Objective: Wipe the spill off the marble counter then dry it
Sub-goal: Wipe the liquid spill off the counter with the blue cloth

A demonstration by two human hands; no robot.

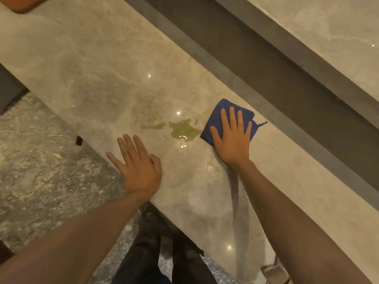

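Note:
A yellow-green spill (183,130) lies on the beige marble counter (92,64), with a thin streak (153,126) to its left and small drops around it. A folded blue cloth (217,115) rests flat on the counter just right of the spill. My right hand (232,138) presses flat on the cloth, fingers spread. My left hand (137,162) lies palm down on the counter's near edge, left of the spill, holding nothing. A faint wet patch (213,169) shines below the right wrist.
A dark grey ledge (266,64) runs behind the counter, with another pale marble surface (332,27) beyond it. Speckled stone floor (41,160) lies to the left, with a small dark object (79,140) near the counter edge. An orange-brown object (26,5) sits at the top left.

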